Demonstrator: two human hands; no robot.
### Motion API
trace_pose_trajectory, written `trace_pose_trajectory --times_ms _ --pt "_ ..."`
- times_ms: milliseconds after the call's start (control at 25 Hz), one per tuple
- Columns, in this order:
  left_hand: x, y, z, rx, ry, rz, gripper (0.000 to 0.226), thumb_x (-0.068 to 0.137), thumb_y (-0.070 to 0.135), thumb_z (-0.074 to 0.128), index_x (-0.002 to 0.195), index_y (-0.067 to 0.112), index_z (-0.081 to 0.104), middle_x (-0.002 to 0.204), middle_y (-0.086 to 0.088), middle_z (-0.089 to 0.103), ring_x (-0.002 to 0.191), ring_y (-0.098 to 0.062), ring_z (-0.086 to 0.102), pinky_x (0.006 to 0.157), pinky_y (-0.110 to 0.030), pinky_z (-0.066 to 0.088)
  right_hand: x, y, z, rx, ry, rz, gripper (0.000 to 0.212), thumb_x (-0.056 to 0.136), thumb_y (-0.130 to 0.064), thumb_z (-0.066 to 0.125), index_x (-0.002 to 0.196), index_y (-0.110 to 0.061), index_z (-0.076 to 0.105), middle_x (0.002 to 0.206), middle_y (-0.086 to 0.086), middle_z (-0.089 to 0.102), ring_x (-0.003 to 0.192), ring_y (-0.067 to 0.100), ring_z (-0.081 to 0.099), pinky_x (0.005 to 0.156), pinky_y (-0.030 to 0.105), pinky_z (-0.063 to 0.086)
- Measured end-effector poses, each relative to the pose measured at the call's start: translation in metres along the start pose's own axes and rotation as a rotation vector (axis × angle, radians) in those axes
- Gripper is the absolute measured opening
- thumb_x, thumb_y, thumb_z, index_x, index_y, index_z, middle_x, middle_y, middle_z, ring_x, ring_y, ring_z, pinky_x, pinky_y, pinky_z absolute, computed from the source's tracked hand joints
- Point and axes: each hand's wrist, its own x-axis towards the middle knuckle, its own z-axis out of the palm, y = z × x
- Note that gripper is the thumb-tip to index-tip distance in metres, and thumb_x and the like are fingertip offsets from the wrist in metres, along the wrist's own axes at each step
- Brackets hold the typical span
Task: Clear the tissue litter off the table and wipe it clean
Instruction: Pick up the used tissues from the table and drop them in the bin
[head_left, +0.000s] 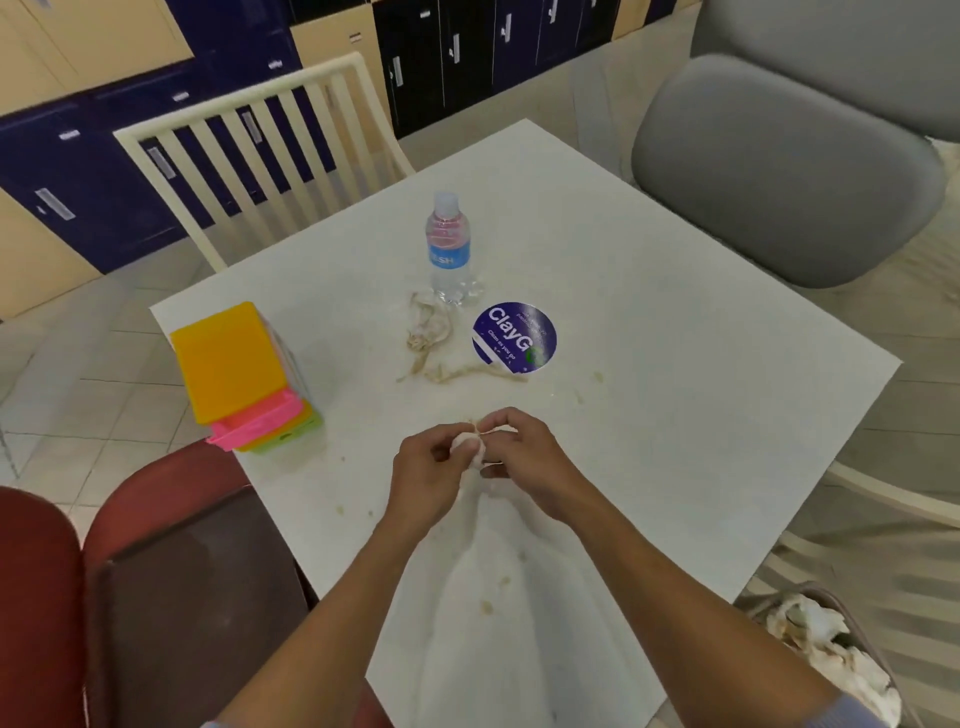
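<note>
Here, a small white tissue wad (470, 448) pinched between both hands, low over the near middle of the surface (649, 291). Left hand (428, 470) curled round its left side, right hand (519, 449) closing on its top and right side with thumb and fingertips; both grips pressed together on the wad, no fingers spread. Whether being rolled tighter or only held, cannot tell.

Beyond the grip, straight ahead and a little to the left: the remaining tissue litter (431, 332), a crumpled stained piece with a thin twisted strand (467, 371) below it. Strand lying with its long axis across, left to right, nearest to the grip; crumpled piece further out, touching or nearly touching the foot of the water bottle (449, 249). Both hands about equally near to this litter, the right one perhaps slightly closer to the strand's right end. Probably the next reach: forward from the grip, with care not to knock the upright bottle.

Just right of the litter, a round blue sticker (514, 338) flat on the surface. Small brownish crumbs and stains scattered around and nearer than the grip, so wiping not yet done, by judgement. Far left of the grip, a stack of coloured plastic containers (244, 379). Down to the right, off the surface edge, a bin (831, 654) already holding crumpled tissue, likely the place for the wad.
</note>
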Motion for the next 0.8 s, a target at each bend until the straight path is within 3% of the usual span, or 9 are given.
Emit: trace_pose_trajectory --times_ms 120,200,360,440,520,640,800 --pt "0.012 -0.005 -0.020 -0.014 0.111 -0.051 0.018 0.082 0.011 0.071 0.080 0.029 0.072 0.086 0.011 0.073 0.083 -0.010 0.069 0.086 -0.038 0.057 0.026 -0.005 0.010 -0.220 0.173 -0.030 0.009 0.084 -0.013 0.060 0.089 -0.020 0.062 0.090 0.004 0.070 0.082 0.018 0.067 0.071 0.027 0.052" --pt "0.019 -0.010 -0.031 -0.048 0.146 -0.085 0.017 0.081 0.011 0.072 0.081 0.028 0.072 0.088 0.009 0.074 0.084 -0.011 0.070 0.086 -0.040 0.057 0.048 -0.005 0.011 -0.397 0.280 -0.097 0.016 0.086 -0.015 0.058 0.100 -0.022 0.063 0.093 0.000 0.065 0.085 0.018 0.063 0.079 0.031 0.053" --pt "0.027 -0.019 -0.052 -0.069 0.177 -0.127 0.017 0.082 0.010 0.072 0.083 0.027 0.072 0.090 0.007 0.073 0.086 -0.011 0.069 0.086 -0.034 0.056 0.088 -0.010 0.014 -0.777 0.277 -0.166 0.047 0.093 -0.030 0.057 0.138 -0.022 0.046 0.133 0.010 0.044 0.108 0.026 0.056 0.094 0.034 0.043" --pt "0.028 -0.021 -0.058 -0.074 0.190 -0.144 0.015 0.082 0.010 0.071 0.085 0.025 0.072 0.089 0.006 0.073 0.085 -0.012 0.069 0.082 -0.030 0.056 0.101 -0.011 0.015 -0.831 0.265 -0.109 0.052 0.093 -0.033 0.057 0.142 -0.023 0.041 0.140 0.014 0.036 0.115 0.029 0.052 0.094 0.034 0.042" --pt "0.025 -0.022 -0.061 -0.080 0.198 -0.158 0.015 0.082 0.010 0.070 0.086 0.024 0.072 0.089 0.006 0.072 0.083 -0.012 0.068 0.078 -0.026 0.054 0.110 -0.005 0.016 -0.830 0.271 -0.083 0.037 0.091 -0.028 0.056 0.127 -0.022 0.055 0.130 0.013 0.046 0.106 0.027 0.056 0.083 0.030 0.043" --pt "0.019 -0.024 -0.061 -0.092 0.206 -0.176 0.015 0.081 0.009 0.070 0.080 0.023 0.071 0.083 0.007 0.071 0.077 -0.016 0.066 0.071 -0.026 0.055 0.105 -0.001 0.016 -0.701 0.322 -0.118 0.013 0.084 -0.012 0.055 0.088 -0.014 0.067 0.097 0.006 0.067 0.086 0.021 0.060 0.071 0.026 0.043" --pt "0.004 -0.017 -0.047 -0.113 0.182 -0.195 0.015 0.077 0.006 0.072 0.074 0.020 0.071 0.069 0.012 0.068 0.073 -0.017 0.067 0.077 -0.037 0.058 0.061 -0.003 0.003 -0.351 0.312 -0.118 0.004 0.081 -0.005 0.061 0.079 -0.007 0.063 0.067 -0.001 0.061 0.058 0.004 0.062 0.056 0.017 0.048"
